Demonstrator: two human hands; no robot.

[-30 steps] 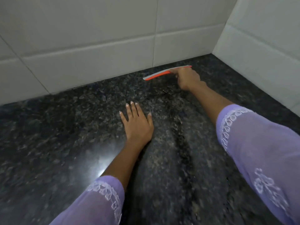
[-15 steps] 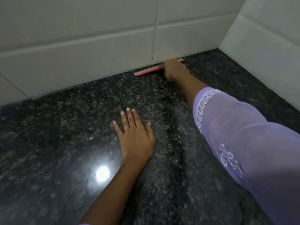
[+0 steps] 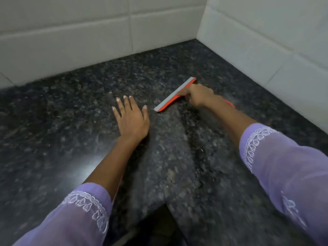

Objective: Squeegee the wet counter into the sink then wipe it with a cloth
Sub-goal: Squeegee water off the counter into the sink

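- Gripping the orange squeegee (image 3: 174,94) by its handle, the right hand (image 3: 199,95) has its fingers clamped around it.
- Half a second ago the blade lay against the tiled wall (image 3: 71,50); it now sits well out on the dark counter (image 3: 53,139), turned diagonally.
- The left hand (image 3: 132,119) stays flat on the counter, fingers spread apart, thumb tip just beside the blade's near end.
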